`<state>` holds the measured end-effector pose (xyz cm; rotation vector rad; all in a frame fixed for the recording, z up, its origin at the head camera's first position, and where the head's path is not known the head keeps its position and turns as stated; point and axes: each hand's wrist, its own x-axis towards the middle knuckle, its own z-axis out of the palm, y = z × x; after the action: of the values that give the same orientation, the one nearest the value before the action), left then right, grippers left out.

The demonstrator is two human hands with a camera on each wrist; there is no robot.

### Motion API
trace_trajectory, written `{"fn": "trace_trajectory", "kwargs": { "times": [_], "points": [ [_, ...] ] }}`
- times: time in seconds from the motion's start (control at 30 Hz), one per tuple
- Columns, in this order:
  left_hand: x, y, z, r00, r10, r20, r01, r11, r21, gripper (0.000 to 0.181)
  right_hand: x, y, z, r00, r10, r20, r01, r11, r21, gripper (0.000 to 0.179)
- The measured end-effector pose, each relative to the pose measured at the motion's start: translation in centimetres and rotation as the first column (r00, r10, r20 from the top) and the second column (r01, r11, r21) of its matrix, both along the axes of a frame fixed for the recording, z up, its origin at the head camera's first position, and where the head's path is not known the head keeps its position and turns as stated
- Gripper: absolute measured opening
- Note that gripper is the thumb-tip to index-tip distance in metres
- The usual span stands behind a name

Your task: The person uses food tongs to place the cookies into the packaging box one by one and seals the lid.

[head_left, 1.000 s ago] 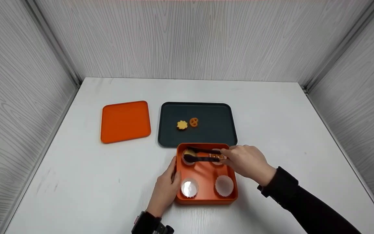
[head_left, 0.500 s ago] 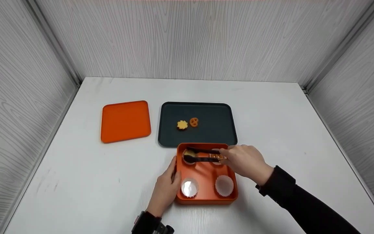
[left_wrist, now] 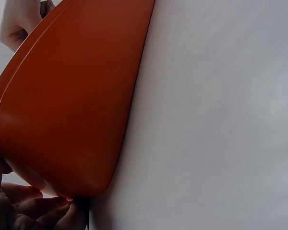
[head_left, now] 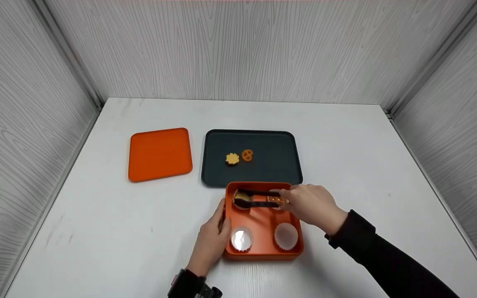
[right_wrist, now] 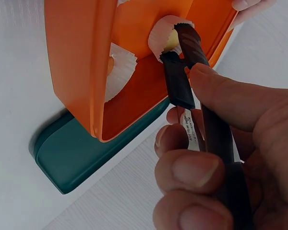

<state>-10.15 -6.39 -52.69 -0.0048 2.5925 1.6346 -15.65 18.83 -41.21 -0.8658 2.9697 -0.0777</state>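
Note:
In the head view my left hand (head_left: 211, 238) holds the left wall of an orange box (head_left: 259, 231), thumb at its rim. My right hand (head_left: 315, 207) grips black tongs (head_left: 259, 204) that reach over the box from the right. Their tips are down in the far-left paper cup (right_wrist: 159, 36), on either side of a pale yellow piece (right_wrist: 172, 42) partly hidden by them. The far-right cup holds a brown-orange piece (head_left: 275, 200), partly covered by the tongs and hand. The near-left cup (head_left: 242, 239) and near-right cup (head_left: 286, 236) show nothing inside.
Behind the box lies a dark green tray (head_left: 271, 157) bearing a yellow flower-shaped piece (head_left: 232, 159) and a pretzel (head_left: 247, 155). An orange lid-like panel (head_left: 160, 155) lies flat to its left. Grey wood-grain walls (head_left: 238, 49) enclose the white table (head_left: 97, 231) at back and sides.
The tong tips have shifted very slightly right within the far-left cup, while my right hand stays almost in place. My left hand and the box have not moved.

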Motion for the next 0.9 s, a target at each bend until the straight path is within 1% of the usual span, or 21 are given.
{"fn": "trace_trajectory", "kwargs": {
  "times": [0.13,0.2,0.3,0.43,0.57,0.67,0.9],
  "points": [
    [0.01,0.04,-0.03,1.000,0.000,-0.013,0.000,1.000,-0.009,0.058,-0.05,-0.06,0.03,0.999,-0.020,0.027,0.020,1.000,0.003,0.018],
    [0.00,0.04,-0.03,1.000,-0.001,-0.013,0.001,1.000,-0.008,0.058,-0.07,-0.06,0.03,0.999,-0.020,0.032,0.020,1.000,-0.001,0.022],
    [-0.03,0.04,-0.04,1.000,-0.002,-0.006,0.002,1.000,-0.007,0.058,-0.10,0.00,-0.04,0.999,-0.017,0.033,0.017,1.000,-0.002,0.022],
    [-0.05,0.05,-0.03,1.000,-0.006,-0.004,0.006,1.000,-0.006,0.058,-0.07,0.19,-0.14,1.000,-0.001,0.021,0.002,1.000,-0.017,0.024],
    [-0.03,0.01,0.01,1.000,-0.006,-0.010,0.006,1.000,-0.004,0.058,0.05,0.43,-0.10,1.000,0.026,0.003,-0.026,0.998,-0.056,0.028],
    [0.01,-0.05,0.00,1.000,-0.009,-0.014,0.009,1.000,-0.003,0.058,0.09,0.52,0.01,1.000,0.028,-0.003,-0.028,0.997,-0.070,0.024],
    [-0.03,-0.07,-0.10,1.000,-0.009,-0.015,0.009,1.000,0.006,0.058,0.22,0.69,0.31,0.999,0.044,-0.025,-0.046,0.994,-0.101,0.022]
  ]
}}
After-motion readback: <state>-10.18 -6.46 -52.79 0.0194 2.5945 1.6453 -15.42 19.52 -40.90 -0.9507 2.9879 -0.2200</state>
